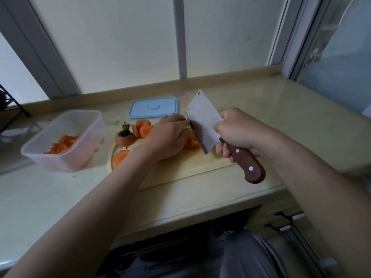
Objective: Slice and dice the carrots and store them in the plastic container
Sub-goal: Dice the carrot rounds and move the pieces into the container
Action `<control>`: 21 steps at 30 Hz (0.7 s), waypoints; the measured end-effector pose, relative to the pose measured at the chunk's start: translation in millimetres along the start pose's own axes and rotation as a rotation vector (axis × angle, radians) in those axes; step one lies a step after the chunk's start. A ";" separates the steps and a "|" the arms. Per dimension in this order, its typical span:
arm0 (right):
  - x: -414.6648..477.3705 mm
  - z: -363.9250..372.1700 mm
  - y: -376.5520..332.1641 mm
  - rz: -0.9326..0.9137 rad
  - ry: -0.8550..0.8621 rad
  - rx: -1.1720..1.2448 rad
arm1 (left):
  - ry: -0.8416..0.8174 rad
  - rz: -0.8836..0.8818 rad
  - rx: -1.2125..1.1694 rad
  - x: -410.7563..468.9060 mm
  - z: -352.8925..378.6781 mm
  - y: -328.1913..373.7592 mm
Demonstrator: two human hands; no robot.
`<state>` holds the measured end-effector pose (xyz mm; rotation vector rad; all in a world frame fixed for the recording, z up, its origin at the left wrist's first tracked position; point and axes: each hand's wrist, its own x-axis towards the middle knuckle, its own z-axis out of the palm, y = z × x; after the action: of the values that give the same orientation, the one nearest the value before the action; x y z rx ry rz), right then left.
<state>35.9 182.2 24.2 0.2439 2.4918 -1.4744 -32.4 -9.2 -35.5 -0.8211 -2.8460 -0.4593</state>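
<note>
My right hand [235, 130] grips the wooden handle of a cleaver [203, 119], whose blade stands against carrot pieces [193, 143] on the wooden cutting board [190, 167]. My left hand [169, 137] lies over those pieces, fingertips touching the blade's flat side. Round carrot slices [143, 128] are stacked at the board's far left. A carrot top with its stem [124, 137] sits beside them, and another cut carrot piece [120, 157] lies nearer to me. The clear plastic container [64, 140] at the left holds diced carrot [61, 144].
The container's blue lid [153, 107] lies flat behind the board near the window sill. The counter's front edge runs just below the board. Window frames rise behind the counter. A dark rack stands at the far left edge.
</note>
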 end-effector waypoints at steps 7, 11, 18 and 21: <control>0.0 -28.3 15.4 -0.014 0.057 0.119 | 0.038 -0.187 -0.158 -4.5 -0.9 3.6; -2.9 -41.2 32.1 0.031 0.059 0.170 | 0.008 -0.220 -0.192 -4.7 3.2 14.4; 0.5 -44.4 62.3 0.117 0.049 0.146 | -0.182 -0.262 -0.079 3.5 7.1 49.6; 0.5 -34.4 67.0 0.122 0.028 0.112 | -0.188 -0.289 -0.039 12.7 16.2 61.6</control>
<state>48.9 244.4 -16.1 0.4310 2.3715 -1.5716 -10.7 52.0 -32.6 -0.4811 -3.1562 -0.4980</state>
